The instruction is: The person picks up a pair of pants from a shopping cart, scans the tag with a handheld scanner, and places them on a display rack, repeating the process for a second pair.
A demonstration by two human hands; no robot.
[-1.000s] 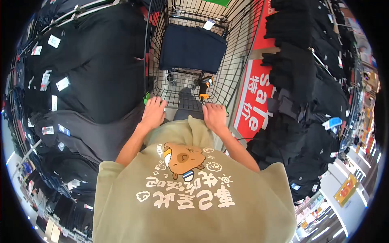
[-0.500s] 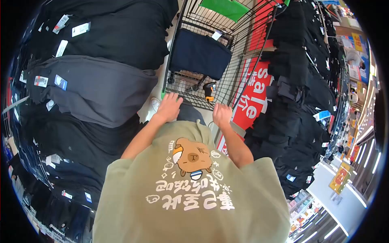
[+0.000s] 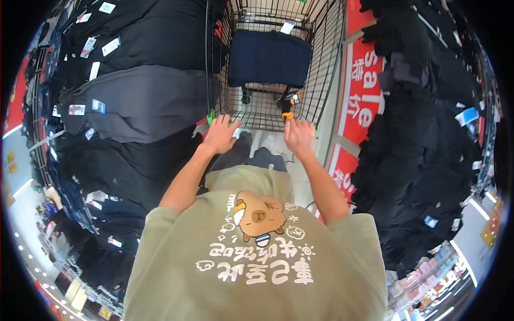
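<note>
My left hand (image 3: 220, 136) lies over the near edge of a wire shopping cart (image 3: 210, 64), beside its green corner, with the fingers curled onto the handle. My right hand (image 3: 300, 137) is closed around the same handle further right, its fingers partly hidden. Inside the cart, a folded dark navy garment (image 3: 270, 59) with a white tag (image 3: 287, 27) lies toward the middle. Close to my right hand, an orange-and-black handheld scanner (image 3: 289, 106) rests at the near end of the cart.
Dark folded trousers (image 3: 139, 104) with tags are piled along the left. More black clothing (image 3: 407, 160) is heaped on the right. A red sale sign (image 3: 361, 91) runs along the front of the right display, close to the cart.
The cart has turned to point straight ahead, and the garment now looks level. Both hands have stayed on the cart's handle. The sale sign now appears further right.
</note>
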